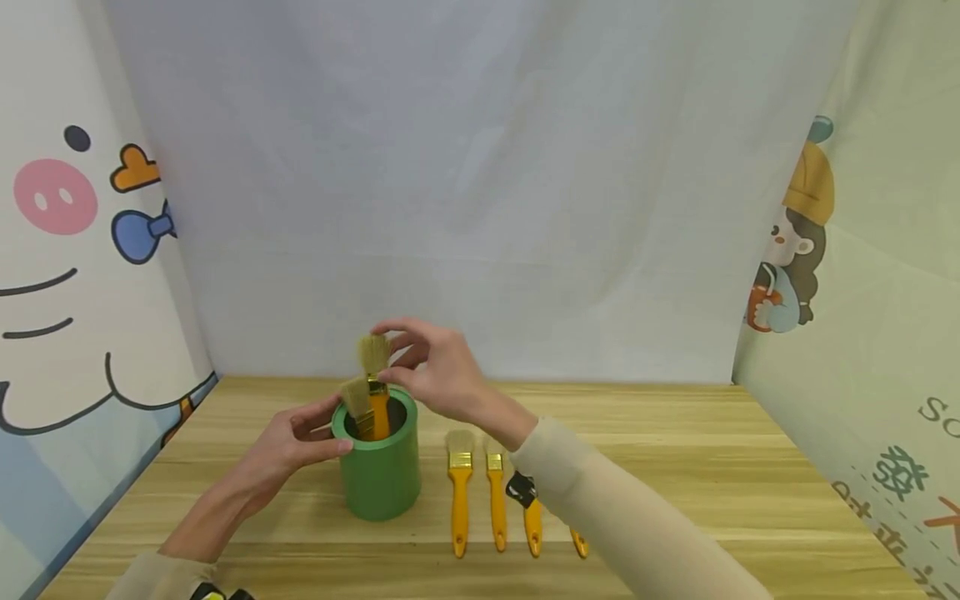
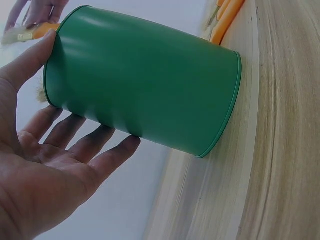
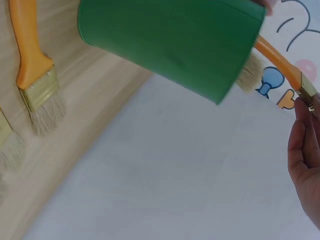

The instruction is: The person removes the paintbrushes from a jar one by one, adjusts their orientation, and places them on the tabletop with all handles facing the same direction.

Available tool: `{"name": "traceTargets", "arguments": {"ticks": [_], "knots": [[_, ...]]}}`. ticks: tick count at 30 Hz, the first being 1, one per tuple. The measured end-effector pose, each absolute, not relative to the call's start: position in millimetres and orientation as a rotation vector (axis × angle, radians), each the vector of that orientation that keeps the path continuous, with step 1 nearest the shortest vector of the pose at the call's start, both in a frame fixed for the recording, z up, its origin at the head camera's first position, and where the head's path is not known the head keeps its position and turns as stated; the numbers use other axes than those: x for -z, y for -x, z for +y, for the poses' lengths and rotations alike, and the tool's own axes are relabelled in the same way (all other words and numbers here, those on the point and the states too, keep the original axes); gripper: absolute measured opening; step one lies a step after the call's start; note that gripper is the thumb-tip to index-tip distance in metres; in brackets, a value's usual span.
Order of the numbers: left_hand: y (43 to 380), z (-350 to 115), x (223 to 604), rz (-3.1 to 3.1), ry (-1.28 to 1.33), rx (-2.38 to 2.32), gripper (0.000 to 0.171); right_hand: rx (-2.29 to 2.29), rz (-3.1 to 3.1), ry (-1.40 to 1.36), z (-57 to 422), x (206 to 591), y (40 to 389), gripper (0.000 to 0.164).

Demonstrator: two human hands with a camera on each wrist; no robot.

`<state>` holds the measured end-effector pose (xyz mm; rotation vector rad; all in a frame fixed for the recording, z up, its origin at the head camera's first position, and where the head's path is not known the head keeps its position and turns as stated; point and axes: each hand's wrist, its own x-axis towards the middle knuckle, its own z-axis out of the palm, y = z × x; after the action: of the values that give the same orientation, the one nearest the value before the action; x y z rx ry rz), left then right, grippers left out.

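Note:
A green can stands upright on the wooden table, left of centre. My left hand holds its upper side, thumb near the rim and the other fingers spread along the wall in the left wrist view. With my right hand I pinch a paintbrush by its metal ferrule; its orange handle points down into the can's mouth and its bristles face up. Another paintbrush leans inside the can, bristles up against the rim, its handle hidden by the can wall.
Several orange-handled paintbrushes lie in a row on the table right of the can, bristles toward the back. My right sleeve covers part of them. A white cloth hangs behind, with printed cloths on both sides.

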<state>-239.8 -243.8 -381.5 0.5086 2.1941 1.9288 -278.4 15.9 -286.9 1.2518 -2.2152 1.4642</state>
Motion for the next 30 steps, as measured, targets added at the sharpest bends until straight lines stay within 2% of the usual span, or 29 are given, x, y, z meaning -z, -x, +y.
{"name": "traceTargets", "arguments": {"ticks": [18,23,30], "knots": [[239,-244,381,2.218,-0.465,-1.917,0.085,-1.395,-2.042,-1.226,57,243,282,0.047],[238,-245,383,2.217,-0.480,-1.922,0.085,-1.364,-2.092,-1.180,77,248,281,0.047],[239,-245,383,2.219,-0.482,-1.924,0.084,-1.357,-2.195,-1.067,110,275,282,0.048]]}}
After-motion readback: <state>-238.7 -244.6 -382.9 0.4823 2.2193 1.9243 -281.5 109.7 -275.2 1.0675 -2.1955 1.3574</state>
